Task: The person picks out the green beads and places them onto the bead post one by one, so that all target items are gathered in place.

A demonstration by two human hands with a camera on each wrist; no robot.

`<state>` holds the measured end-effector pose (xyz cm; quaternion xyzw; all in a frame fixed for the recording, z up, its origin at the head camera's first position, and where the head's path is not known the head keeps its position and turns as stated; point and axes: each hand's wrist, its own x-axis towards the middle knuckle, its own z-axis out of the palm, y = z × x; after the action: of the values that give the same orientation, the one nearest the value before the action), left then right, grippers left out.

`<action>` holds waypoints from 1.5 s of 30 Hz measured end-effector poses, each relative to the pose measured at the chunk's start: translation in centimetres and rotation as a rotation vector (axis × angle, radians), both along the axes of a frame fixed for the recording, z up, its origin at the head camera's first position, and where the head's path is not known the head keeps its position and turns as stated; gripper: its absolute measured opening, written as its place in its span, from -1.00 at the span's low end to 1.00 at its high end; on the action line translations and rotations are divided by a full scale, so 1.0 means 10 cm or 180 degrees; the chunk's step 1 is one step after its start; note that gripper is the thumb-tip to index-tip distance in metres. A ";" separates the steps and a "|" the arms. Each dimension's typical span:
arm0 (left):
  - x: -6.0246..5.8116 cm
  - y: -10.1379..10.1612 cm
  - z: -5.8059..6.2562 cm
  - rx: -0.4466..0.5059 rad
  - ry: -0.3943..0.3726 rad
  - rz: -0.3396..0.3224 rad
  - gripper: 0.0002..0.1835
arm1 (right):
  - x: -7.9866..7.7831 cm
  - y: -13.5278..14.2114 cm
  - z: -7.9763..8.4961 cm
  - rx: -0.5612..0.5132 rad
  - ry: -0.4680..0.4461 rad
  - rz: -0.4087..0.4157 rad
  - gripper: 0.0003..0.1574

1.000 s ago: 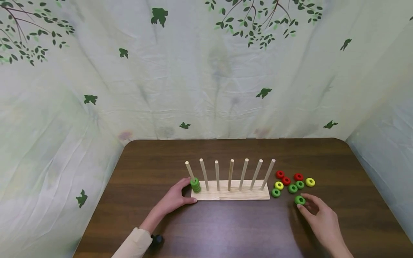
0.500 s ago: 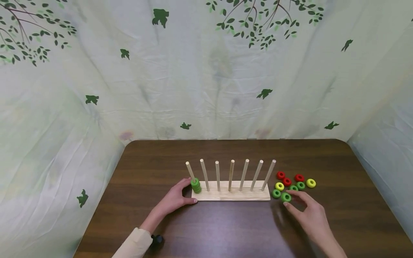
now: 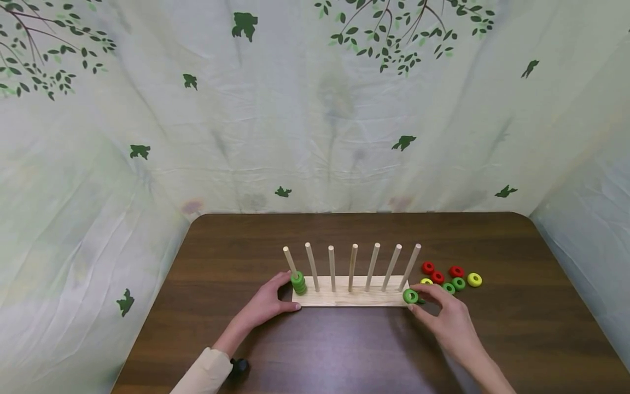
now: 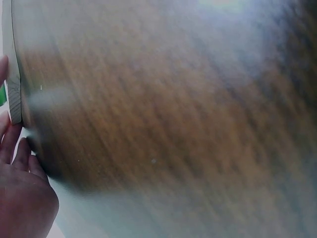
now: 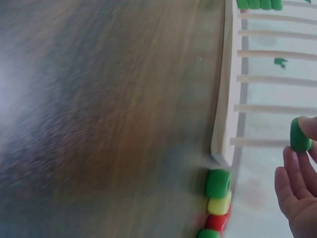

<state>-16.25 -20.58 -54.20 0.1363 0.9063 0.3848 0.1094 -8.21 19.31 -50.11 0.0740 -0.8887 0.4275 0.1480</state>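
Observation:
A pale wooden peg board [image 3: 366, 299] with a row of upright pegs stands on the table. Several green rings [image 3: 299, 285] are stacked on its leftmost peg; the other pegs are bare. My left hand [image 3: 266, 301] grips the board's left end, thumb at the front edge and fingers round the side. Between thumb and fingertips, my right hand [image 3: 450, 323] pinches a green ring [image 5: 299, 136]. That ring is in the air at the board's right end, near the rightmost peg, and not on it. In the right wrist view it appears edge-on.
Loose rings lie on the table right of the board: red ones [image 3: 456, 271], yellow ones [image 3: 474, 280] and green ones [image 3: 459, 283]. My right hand partly covers some of them. A printed curtain [image 3: 334, 164] hangs behind the brown table [image 3: 344, 350].
My right hand has carried the green ring leftward, from beside the loose rings to the board's right end. The left hand stays at the board's left end.

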 end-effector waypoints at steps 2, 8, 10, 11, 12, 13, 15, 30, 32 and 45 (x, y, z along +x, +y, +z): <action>0.00 0.00 -0.01 -0.0004 0.0012 -0.0002 -0.17 | -0.02 -0.03 0.02 -0.0007 0.0068 0.0074 -0.48; 0.00 0.01 -0.01 -0.0013 -0.0008 -0.0007 -0.18 | -0.07 -0.13 0.10 0.0053 0.0147 0.0241 -0.49; 0.01 0.01 0.00 -0.0025 -0.0026 -0.0003 -0.17 | -0.08 -0.17 0.13 0.0074 0.0139 0.0301 -0.48; 0.01 0.01 0.00 -0.0020 -0.0019 0.0000 -0.18 | -0.09 -0.19 0.14 0.0065 0.0144 0.0347 -0.48; 0.01 0.01 0.01 -0.0017 -0.0020 0.0005 -0.18 | -0.10 -0.21 0.15 0.0065 0.0152 0.0393 -0.48; 0.01 0.01 0.01 -0.0017 -0.0021 0.0009 -0.18 | -0.10 -0.23 0.16 0.0061 0.0172 0.0451 -0.47; 0.01 0.01 0.02 -0.0007 -0.0025 0.0013 -0.18 | -0.13 -0.26 0.17 0.0062 0.0222 0.0561 -0.46; 0.00 -0.01 0.02 0.0001 -0.0084 0.0002 -0.19 | -0.22 -0.55 0.33 0.0019 0.0247 0.1089 -0.48; 0.00 0.00 0.01 0.0010 -0.0073 -0.0004 -0.19 | -0.23 -0.58 0.36 0.0031 0.0280 0.1147 -0.48; 0.00 -0.01 0.00 0.0005 -0.0015 -0.0029 -0.20 | -0.29 -0.79 0.61 0.0039 0.0521 0.1664 -0.49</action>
<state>-16.27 -20.63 -54.24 0.1396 0.9051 0.3854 0.1132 -11.13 11.38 -44.05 0.3361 -0.8271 0.4384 0.1034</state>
